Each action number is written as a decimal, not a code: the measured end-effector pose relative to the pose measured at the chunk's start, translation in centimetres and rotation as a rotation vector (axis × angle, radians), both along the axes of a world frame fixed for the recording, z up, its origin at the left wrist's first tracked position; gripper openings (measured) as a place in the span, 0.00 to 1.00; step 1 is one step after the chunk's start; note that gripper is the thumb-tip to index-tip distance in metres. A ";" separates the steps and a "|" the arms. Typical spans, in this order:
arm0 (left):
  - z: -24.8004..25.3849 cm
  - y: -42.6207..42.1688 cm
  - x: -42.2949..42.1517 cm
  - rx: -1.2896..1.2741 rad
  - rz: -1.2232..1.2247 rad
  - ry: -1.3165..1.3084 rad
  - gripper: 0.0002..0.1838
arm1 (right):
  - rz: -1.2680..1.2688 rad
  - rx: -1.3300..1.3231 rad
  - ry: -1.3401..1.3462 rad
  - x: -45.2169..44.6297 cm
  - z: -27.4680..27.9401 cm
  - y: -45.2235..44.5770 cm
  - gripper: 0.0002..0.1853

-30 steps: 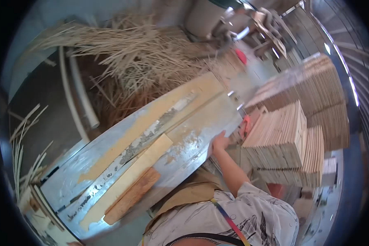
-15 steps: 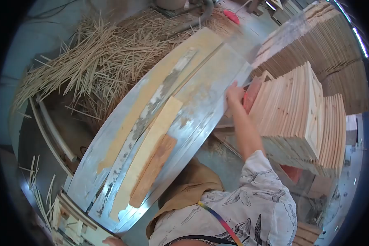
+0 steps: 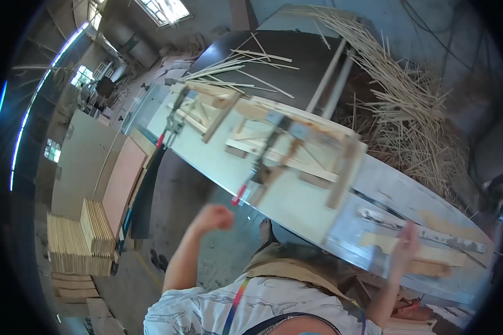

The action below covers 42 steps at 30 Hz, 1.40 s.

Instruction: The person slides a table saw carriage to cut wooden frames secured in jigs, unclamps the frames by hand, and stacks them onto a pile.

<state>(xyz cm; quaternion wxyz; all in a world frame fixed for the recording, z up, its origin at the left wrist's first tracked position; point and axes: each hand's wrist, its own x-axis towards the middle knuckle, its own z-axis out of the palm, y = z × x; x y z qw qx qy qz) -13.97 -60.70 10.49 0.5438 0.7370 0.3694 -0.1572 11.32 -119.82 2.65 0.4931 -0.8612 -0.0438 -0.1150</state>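
My left hand (image 3: 213, 218) is curled closed in the air over the floor, slightly blurred, with nothing seen in it. It is nearest the red handle of a clamp (image 3: 260, 167). This clamp and another clamp (image 3: 174, 117) are on a pale board (image 3: 212, 159), which carries wooden frame pieces (image 3: 279, 151) and blocks. My right hand (image 3: 406, 243) is smeared by motion over the metal saw table (image 3: 346, 245), beside a pale wood strip (image 3: 441, 255) and a browner wood piece (image 3: 429, 269). Whether it touches or holds anything cannot be made out.
Thin offcut sticks (image 3: 408, 123) are heaped behind the table, with more sticks on a dark surface (image 3: 296, 50). Stacked wooden panels (image 3: 81, 245) and large leaning boards (image 3: 123, 184) stand at left. A pair of slippers (image 3: 159, 260) lies on the floor.
The view has swung left from the saw table to the clamped frame pieces. My left hand, barely visible before at the bottom edge, is now raised; my right hand has left the table's far edge.
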 end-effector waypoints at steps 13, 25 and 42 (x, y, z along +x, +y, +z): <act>-6.3 26.1 9.9 1.059 0.062 0.024 0.33 | 0.102 0.057 0.517 -10.0 -1.3 27.6 0.20; -7.4 15.9 9.8 1.055 -0.049 -0.208 0.25 | -0.262 0.104 0.724 -15.1 3.4 21.3 0.31; 4.7 26.0 10.0 -0.088 0.183 0.040 0.28 | -0.411 -0.087 0.244 -16.1 7.3 29.4 0.20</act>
